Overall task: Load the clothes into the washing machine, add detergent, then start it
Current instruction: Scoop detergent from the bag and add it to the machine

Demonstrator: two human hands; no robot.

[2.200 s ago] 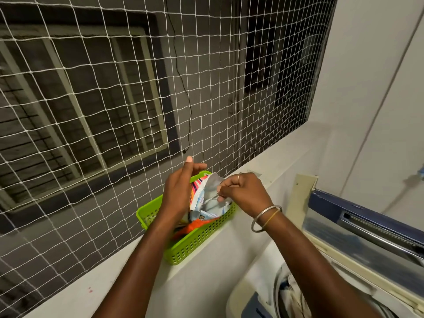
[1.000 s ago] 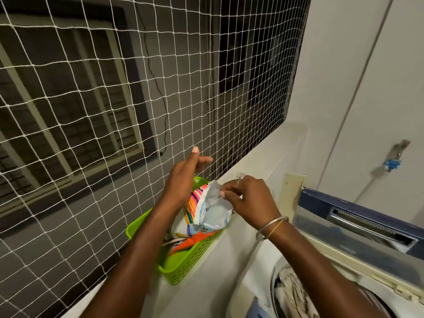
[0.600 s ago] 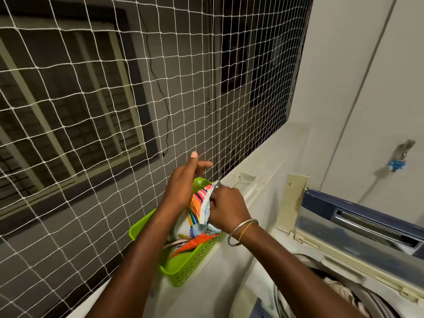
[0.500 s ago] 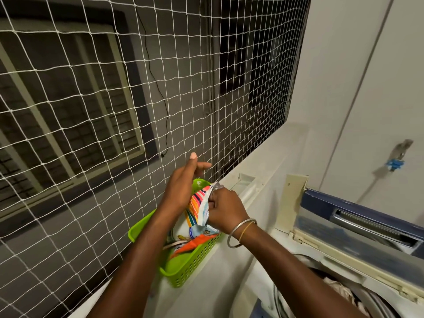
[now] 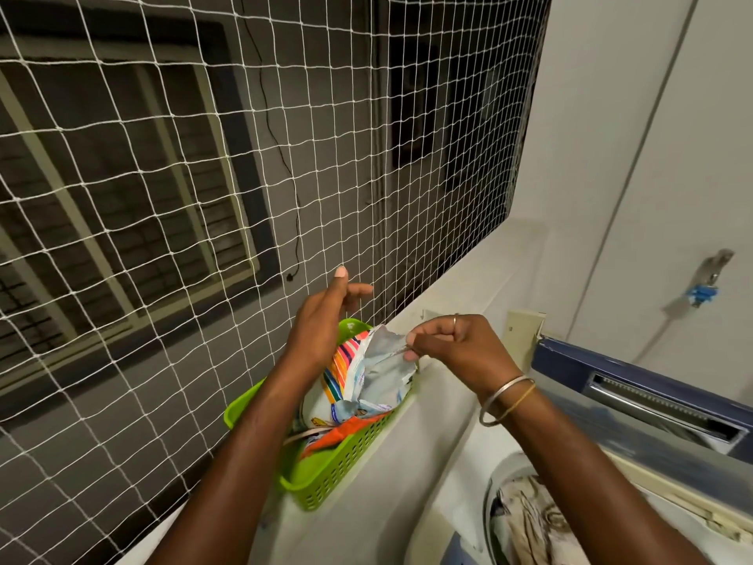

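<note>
**Crinkled foil pouch pinched at its mouth, drum off to the right**

Crinkled, silver-lined detergent pouch with a striped multicolour front stood upright in the lime-green slotted plastic basket on the pale ledge, its long axis running up toward the fingers. The right hand pinched the torn top edge, thumb and forefinger clenched on the foil. The left hand rested against the pouch's far side, thumb and fingers splayed and gripping nothing that I could see. Below and right of the right hand, and nearer to it than to the left, lay the open washing machine drum holding the patterned clothes. The detergent likely had to travel that way.
</note>
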